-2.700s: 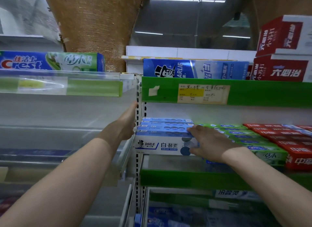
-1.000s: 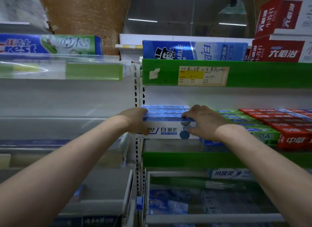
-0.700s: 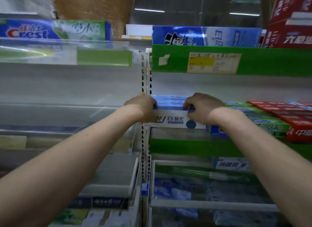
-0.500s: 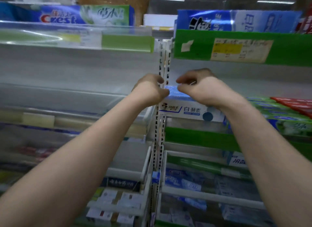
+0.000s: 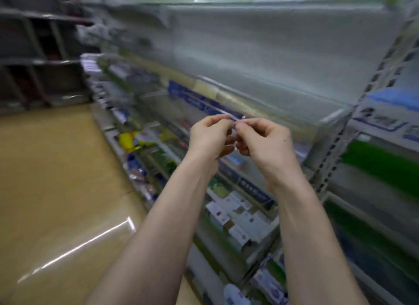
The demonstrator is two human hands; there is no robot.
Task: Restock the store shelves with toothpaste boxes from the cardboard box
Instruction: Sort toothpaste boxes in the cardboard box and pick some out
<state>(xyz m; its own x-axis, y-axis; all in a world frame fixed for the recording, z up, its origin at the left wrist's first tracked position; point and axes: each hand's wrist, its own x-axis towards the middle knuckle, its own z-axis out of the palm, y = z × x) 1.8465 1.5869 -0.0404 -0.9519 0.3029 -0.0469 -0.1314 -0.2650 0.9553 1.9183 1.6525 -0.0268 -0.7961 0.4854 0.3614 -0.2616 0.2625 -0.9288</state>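
Observation:
The view is blurred by motion. My left hand (image 5: 209, 137) and my right hand (image 5: 264, 141) are raised together in front of the grey shelf unit (image 5: 260, 82), away from the shelves. Their fingers are curled and the fingertips meet, and I can make out nothing held in either. The stack of blue-and-white toothpaste boxes (image 5: 394, 100) lies at the far right edge, beyond the perforated upright (image 5: 335, 150). The cardboard box is out of view.
Lower shelves carry small white boxes (image 5: 235, 218) and a yellow pack (image 5: 127, 140). A green shelf strip (image 5: 381, 161) runs at the right. The tan aisle floor (image 5: 56, 180) spreads to the left, with a dark rack (image 5: 34, 55) at the far end.
Both hands have let go of the toothpaste stack and drawn back together. The view has swung left and down along the aisle.

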